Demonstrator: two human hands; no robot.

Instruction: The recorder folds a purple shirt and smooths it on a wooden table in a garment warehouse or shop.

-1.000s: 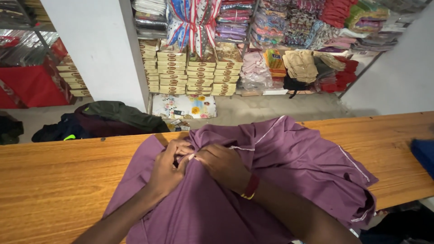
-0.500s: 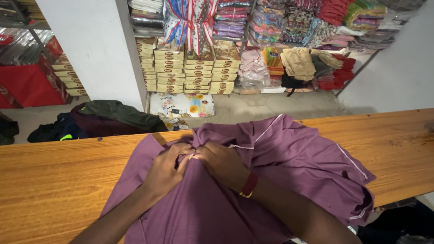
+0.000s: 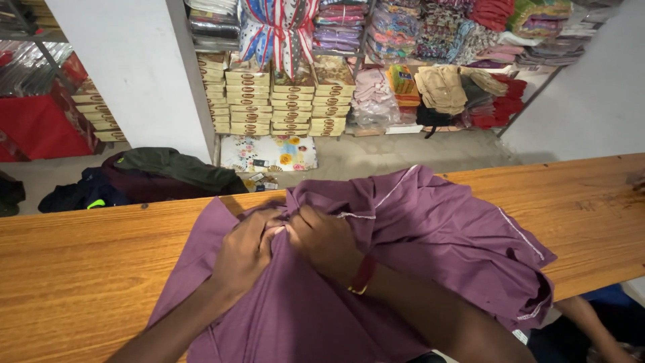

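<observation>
Two hands: both meet at one bunched fold near the far edge of the purple garment (image 3: 416,249), knuckles touching.
Left hand (image 3: 247,252): fingers curled tight, pinching a gather of the purple cloth; the forearm lies across the near left part of the garment.
Right hand (image 3: 327,240): closed over the same gather just right of the left hand, fingers tucked into the cloth; a dark red band (image 3: 362,275) with a gold edge sits at the wrist.
Purple garment: spread over the middle of the wooden table (image 3: 80,269), rumpled on its right side, with a pale stitched hem running along its far and right edges; its right corner hangs over the near table edge.
Wooden table: long, orange-brown, running left to right under the garment.
Beyond the table: a dark heap of clothes (image 3: 154,176) on the floor past the garment's left side, a flowered flat packet (image 3: 269,153) behind it, stacked tan boxes (image 3: 282,101) and folded fabrics (image 3: 463,81) farther back.
Right of the garment: another person's arm (image 3: 591,323) below the table edge.
</observation>
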